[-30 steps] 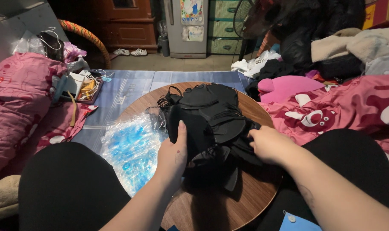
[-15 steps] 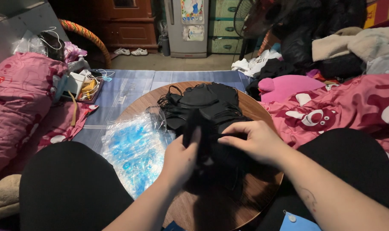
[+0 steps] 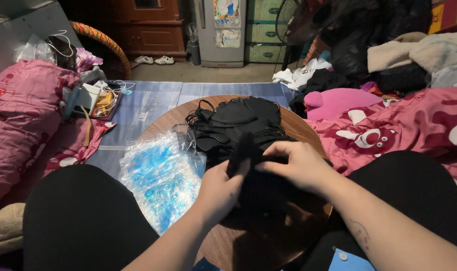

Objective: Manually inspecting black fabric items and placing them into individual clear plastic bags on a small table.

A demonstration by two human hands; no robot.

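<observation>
A pile of black face masks (image 3: 238, 120) with ear loops lies on a round wooden table (image 3: 298, 128) between my knees. My left hand (image 3: 219, 188) and my right hand (image 3: 297, 165) meet over the near edge of the pile. Both pinch a single black mask (image 3: 244, 150) lifted a little off the stack, fingers curled around it. Part of that mask is hidden under my right palm.
A clear plastic bag with blue contents (image 3: 160, 175) lies on the table's left side. Pink bedding (image 3: 22, 115) is at the left and right (image 3: 404, 125). A small tray of cables and oddments (image 3: 100, 100) sits on the blue mat. A cabinet and shoes stand beyond.
Both hands have come together from resting apart on the pile, and now hold one mask raised between them near the table's front.
</observation>
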